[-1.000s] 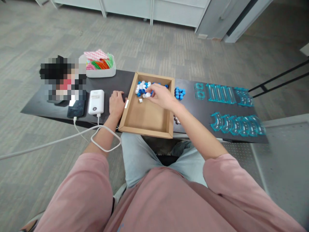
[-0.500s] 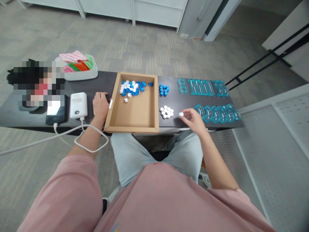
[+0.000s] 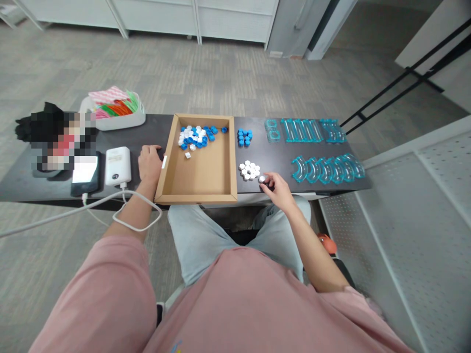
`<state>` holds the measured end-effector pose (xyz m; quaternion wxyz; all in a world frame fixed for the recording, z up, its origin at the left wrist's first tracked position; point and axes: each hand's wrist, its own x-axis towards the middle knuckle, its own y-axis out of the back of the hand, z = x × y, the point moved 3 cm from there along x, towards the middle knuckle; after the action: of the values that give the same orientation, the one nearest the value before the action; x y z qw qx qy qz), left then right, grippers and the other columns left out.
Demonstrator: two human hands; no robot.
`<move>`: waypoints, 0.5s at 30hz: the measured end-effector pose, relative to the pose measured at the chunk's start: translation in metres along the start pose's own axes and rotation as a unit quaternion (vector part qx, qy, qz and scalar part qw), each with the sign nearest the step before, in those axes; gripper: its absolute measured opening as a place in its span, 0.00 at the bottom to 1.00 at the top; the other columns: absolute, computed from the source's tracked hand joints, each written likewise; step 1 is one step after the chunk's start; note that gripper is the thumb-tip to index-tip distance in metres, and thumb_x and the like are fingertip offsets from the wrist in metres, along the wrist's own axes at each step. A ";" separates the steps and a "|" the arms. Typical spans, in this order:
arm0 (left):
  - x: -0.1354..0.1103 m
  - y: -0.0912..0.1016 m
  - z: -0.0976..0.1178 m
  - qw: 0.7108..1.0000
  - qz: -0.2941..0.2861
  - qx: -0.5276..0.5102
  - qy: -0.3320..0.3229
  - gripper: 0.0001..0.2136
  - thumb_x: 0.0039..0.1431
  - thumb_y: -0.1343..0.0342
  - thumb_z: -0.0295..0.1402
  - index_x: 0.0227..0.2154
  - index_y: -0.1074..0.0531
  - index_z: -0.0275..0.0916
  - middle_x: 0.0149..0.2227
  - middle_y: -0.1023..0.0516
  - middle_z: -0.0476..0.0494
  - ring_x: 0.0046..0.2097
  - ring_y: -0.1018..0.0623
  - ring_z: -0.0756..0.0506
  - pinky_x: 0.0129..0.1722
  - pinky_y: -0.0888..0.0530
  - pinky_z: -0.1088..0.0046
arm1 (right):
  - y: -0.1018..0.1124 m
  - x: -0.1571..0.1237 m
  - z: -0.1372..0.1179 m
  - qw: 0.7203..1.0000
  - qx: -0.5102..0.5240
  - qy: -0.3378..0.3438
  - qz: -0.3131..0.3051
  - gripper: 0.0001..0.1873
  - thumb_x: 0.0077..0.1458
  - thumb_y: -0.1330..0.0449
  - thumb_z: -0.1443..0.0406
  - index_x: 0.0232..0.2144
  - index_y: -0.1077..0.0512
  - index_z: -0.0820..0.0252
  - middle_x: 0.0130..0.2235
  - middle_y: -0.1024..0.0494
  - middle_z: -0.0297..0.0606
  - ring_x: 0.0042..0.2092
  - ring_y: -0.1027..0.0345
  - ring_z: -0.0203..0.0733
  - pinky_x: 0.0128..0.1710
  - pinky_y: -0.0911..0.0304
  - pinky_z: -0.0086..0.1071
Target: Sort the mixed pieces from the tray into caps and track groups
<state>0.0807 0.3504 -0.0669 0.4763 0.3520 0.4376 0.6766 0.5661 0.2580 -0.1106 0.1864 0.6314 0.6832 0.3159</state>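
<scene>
Right of the tray [image 3: 200,176], I see the right hand [image 3: 278,191] pinching a white piece [image 3: 261,179], seemingly for control, while the left hand [image 3: 149,165] rests at the tray's left, fingers loosely extended.

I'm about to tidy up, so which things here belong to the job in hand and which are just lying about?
Job, by the look of it: white piece in the right hand, white cluster, blue cluster, tray, loose pieces inside, perhaps the teal parts.

Lying about, probably: phone, power bank, tub.
</scene>
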 end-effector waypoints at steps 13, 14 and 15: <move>0.003 -0.006 -0.004 1.000 0.020 0.024 -0.001 0.20 0.71 0.46 0.30 0.63 0.21 0.39 0.65 0.23 0.23 0.69 0.22 0.25 0.69 0.26 0.49 | -0.008 0.029 -0.047 1.000 -0.003 0.021 0.021 0.20 0.71 0.35 0.51 0.60 0.21 0.45 0.39 0.19 0.39 0.37 0.28 0.53 0.45 0.23 0.49; 0.003 -0.006 -0.005 1.000 0.019 0.024 -0.001 0.21 0.72 0.46 0.30 0.63 0.21 0.38 0.66 0.23 0.23 0.69 0.22 0.25 0.70 0.26 0.49 | -0.011 0.039 -0.059 0.999 -0.003 0.046 0.007 0.18 0.72 0.36 0.52 0.59 0.20 0.45 0.40 0.18 0.40 0.38 0.27 0.54 0.47 0.23 0.49; 0.003 -0.007 -0.005 1.000 0.019 0.024 -0.003 0.21 0.72 0.46 0.30 0.64 0.22 0.38 0.66 0.23 0.23 0.69 0.22 0.25 0.70 0.26 0.49 | -0.016 0.050 -0.073 0.997 -0.002 0.078 -0.012 0.15 0.73 0.36 0.54 0.57 0.19 0.46 0.41 0.18 0.41 0.39 0.26 0.54 0.49 0.24 0.49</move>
<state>0.0774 0.3535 -0.0751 0.4557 0.3737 0.4455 0.6739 0.5000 0.2929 -0.0611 0.1376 0.5964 0.7024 0.3634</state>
